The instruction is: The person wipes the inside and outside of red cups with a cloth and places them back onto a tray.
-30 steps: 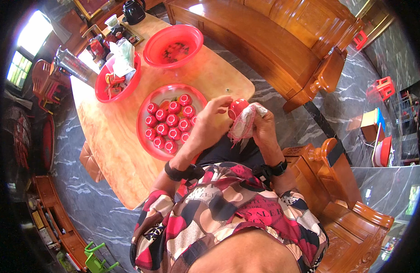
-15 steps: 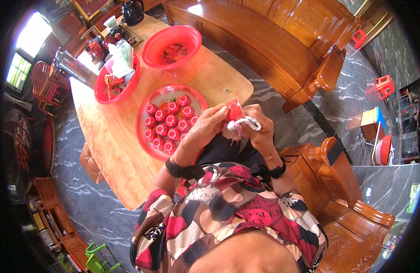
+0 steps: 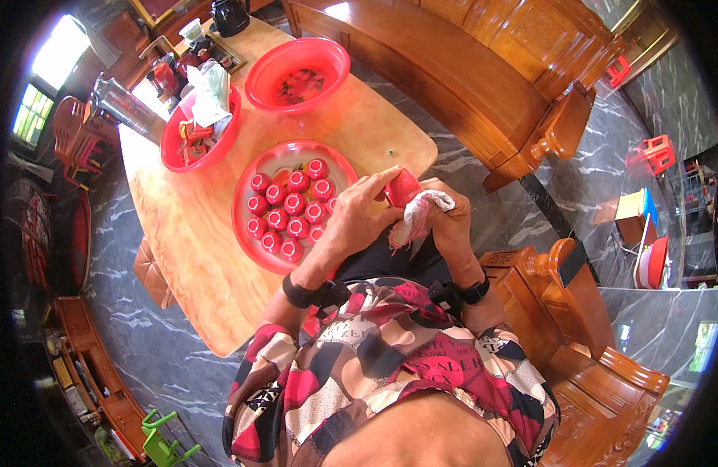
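A small red cup point(image 3: 404, 188) is gripped in the fingers of my left hand point(image 3: 359, 214), just past the right rim of a round red tray point(image 3: 246, 241). My right hand point(image 3: 451, 222) is closed on a white and pinkish cloth point(image 3: 415, 218), which touches the cup and hangs below it. On the tray, several red cups point(image 3: 294, 204) stand upside down in rows, their pale base rings facing up. My left forearm covers part of the tray's right side.
The tray rests on a pale wooden table point(image 3: 192, 272). Behind it are a red basin point(image 3: 328, 97) with dark bits in its bottom and another red basin point(image 3: 171, 152) holding bags. A black kettle point(image 3: 229, 17) stands farther back. A wooden bench point(image 3: 452, 70) lies beyond the table.
The red cup has turned between my hands, so its rounded side now shows. The cloth has shifted and hangs more loosely from my right hand.
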